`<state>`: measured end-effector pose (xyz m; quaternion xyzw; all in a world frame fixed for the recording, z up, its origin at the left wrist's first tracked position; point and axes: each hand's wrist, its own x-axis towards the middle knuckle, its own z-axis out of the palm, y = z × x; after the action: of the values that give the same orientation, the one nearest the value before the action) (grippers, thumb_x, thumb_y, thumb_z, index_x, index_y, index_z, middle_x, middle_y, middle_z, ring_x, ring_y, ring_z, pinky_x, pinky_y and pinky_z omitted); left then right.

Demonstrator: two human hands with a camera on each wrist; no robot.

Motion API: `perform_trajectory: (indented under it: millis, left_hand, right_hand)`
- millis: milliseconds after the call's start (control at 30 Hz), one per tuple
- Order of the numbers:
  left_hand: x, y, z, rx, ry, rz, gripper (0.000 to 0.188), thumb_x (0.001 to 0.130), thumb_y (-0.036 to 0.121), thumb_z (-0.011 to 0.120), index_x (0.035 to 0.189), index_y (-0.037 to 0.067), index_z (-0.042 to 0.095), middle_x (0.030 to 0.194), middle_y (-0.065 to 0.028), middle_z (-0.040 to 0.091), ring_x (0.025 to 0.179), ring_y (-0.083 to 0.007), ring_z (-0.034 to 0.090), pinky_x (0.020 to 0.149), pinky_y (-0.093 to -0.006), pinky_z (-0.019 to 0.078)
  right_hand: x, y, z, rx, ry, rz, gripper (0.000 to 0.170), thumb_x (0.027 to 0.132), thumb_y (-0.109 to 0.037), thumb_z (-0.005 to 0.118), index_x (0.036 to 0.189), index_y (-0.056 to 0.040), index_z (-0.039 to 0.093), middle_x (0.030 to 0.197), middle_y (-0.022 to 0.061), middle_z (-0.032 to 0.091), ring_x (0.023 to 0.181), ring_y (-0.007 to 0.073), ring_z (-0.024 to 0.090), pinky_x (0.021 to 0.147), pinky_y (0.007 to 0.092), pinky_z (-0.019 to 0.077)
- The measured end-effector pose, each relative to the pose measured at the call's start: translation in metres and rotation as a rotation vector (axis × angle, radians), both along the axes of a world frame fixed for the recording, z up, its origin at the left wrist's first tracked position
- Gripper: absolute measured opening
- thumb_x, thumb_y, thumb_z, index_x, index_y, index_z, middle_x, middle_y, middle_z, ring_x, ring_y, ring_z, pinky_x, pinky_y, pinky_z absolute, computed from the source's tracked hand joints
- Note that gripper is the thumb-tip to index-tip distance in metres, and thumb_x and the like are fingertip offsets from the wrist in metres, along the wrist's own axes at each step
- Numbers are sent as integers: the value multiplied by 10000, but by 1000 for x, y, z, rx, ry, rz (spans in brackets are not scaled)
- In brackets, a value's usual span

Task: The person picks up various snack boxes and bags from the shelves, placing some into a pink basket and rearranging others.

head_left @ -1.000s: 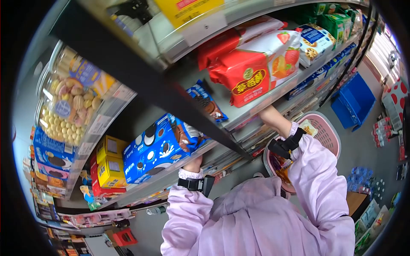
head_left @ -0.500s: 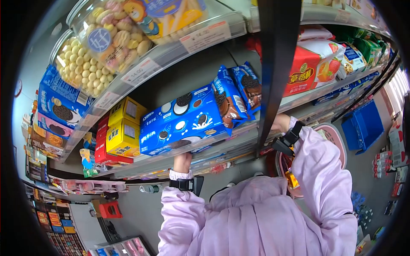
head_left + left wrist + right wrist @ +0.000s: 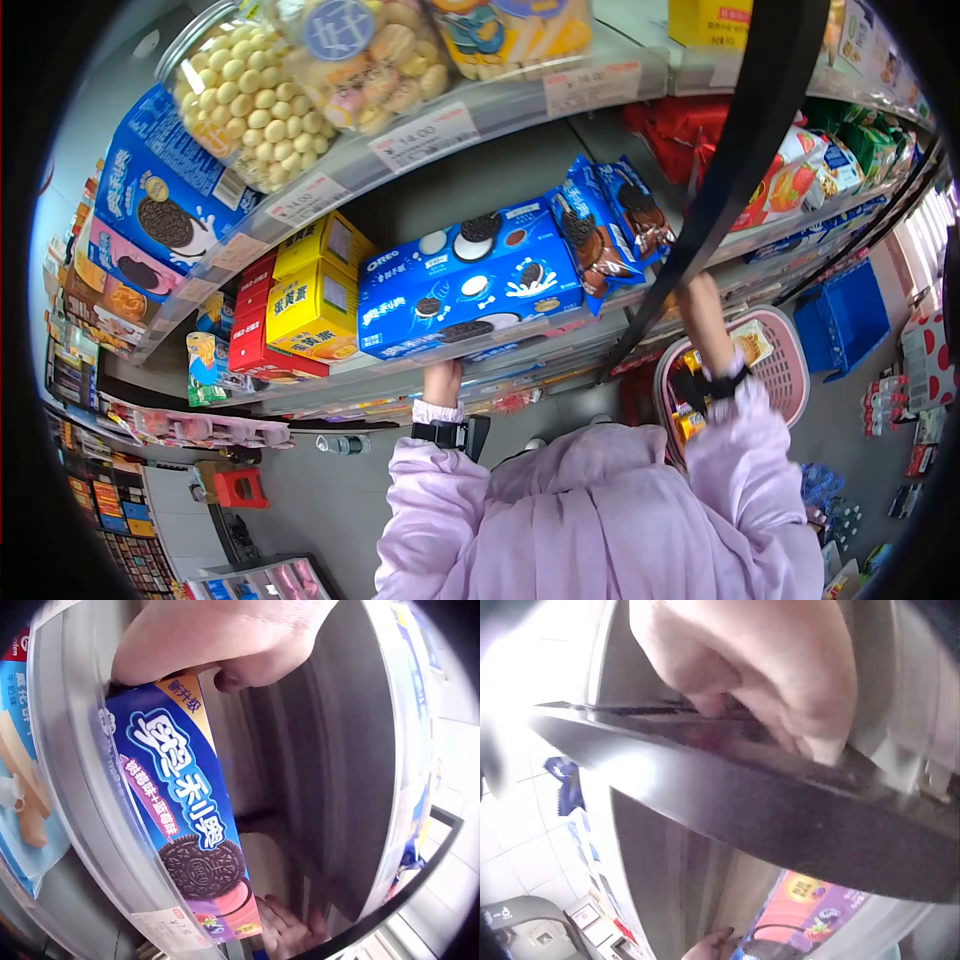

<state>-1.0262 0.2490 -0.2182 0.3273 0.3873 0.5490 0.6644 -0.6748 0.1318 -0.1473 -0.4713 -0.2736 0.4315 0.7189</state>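
Observation:
In the left wrist view my left hand (image 3: 232, 637) is at the upper end of a blue Oreo box (image 3: 176, 780) with purple and pink printing, bridging the box's end. Part of its fingers is hidden by the box. The head view shows that hand (image 3: 442, 378) reaching below the big blue Oreo carton's shelf. My right hand (image 3: 757, 667) is beyond a dark shelf post (image 3: 780, 817), its fingers loosely bent and nothing visible in them. In the left wrist view the right hand (image 3: 289, 930) shows spread fingers near the box's lower end.
A large Oreo carton (image 3: 470, 275) and yellow boxes (image 3: 312, 300) stand on the shelf above my left hand. Over them is a shelf of candy jars (image 3: 250, 110). A pink basket (image 3: 785, 365) with packages stands on the floor at right, near a blue bin (image 3: 845, 315).
The head view has swung left along the shelves, so the goods and dark post appear farther right. My right forearm has shifted rightward, over the pink basket in this view; the left stays below the carton.

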Motion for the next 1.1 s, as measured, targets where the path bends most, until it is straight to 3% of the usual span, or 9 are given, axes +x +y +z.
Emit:
perform_trajectory:
  millis: [100,167,267,400,433,533,567,833,1100]
  left_hand:
    - [-8,-3,2,60,7,-25,241,871,174,499,1091,79,471,1058,-68,535,958,-197,522,830,-339,438]
    - [-14,-6,8,93,37,-70,218,876,183,481,1065,75,493,1024,-68,559,948,-202,533,863,-337,424]
    - [-14,-5,7,95,32,-44,238,872,186,490,1081,72,484,1089,-62,531,1017,-181,493,890,-325,396]
    - [-15,-2,-15,240,79,-94,318,885,289,482,1114,68,472,1068,-63,523,983,-176,471,874,-343,385]
    - [-21,-6,-10,358,580,-168,369,900,350,443,1089,36,481,1017,-80,520,937,-181,451,844,-345,389]
    - [-9,-5,-35,398,735,-157,322,904,297,392,1007,12,500,955,-108,525,886,-207,454,800,-356,399]
    - [-2,-5,-39,428,769,-140,303,900,278,385,985,12,504,944,-115,528,879,-216,461,791,-359,400]
    - [31,2,-17,242,463,-28,236,890,192,387,978,15,516,975,-94,536,895,-178,477,798,-319,410]
    - [12,-11,21,169,391,-35,352,905,234,349,1103,-27,476,1089,-154,525,1020,-227,472,903,-319,357]
  right_hand:
    - [-24,-58,5,45,-549,-87,244,886,-196,451,969,18,532,837,73,553,810,153,514,754,284,407]
    - [-63,-70,10,-19,-696,210,314,864,-188,469,1080,39,489,1014,159,541,967,243,517,854,306,387]
    - [-112,-52,9,-67,-972,269,487,848,-185,470,1243,59,320,1277,262,329,1218,393,292,1013,408,235]
    - [-126,0,-30,-179,-1238,-103,465,845,-206,465,1192,81,348,1211,295,371,1153,438,323,986,441,253]
    - [-126,11,-24,-76,-1209,-183,387,836,-199,465,1103,77,415,1129,297,425,1076,440,374,925,462,293]
    - [-108,29,-62,-196,-1394,-168,206,811,-120,431,936,25,506,920,232,531,862,387,502,778,439,392]
    - [-81,47,-97,-406,-1196,30,326,855,-154,417,1094,63,464,1116,272,462,1042,391,438,910,437,331]
    - [-63,75,-114,-185,-547,-24,378,891,-227,428,1176,20,411,1153,151,467,1039,273,448,895,354,351]
    - [-78,72,-100,-154,-638,30,463,888,-280,473,1248,-10,365,1250,96,405,1097,207,422,908,319,343]
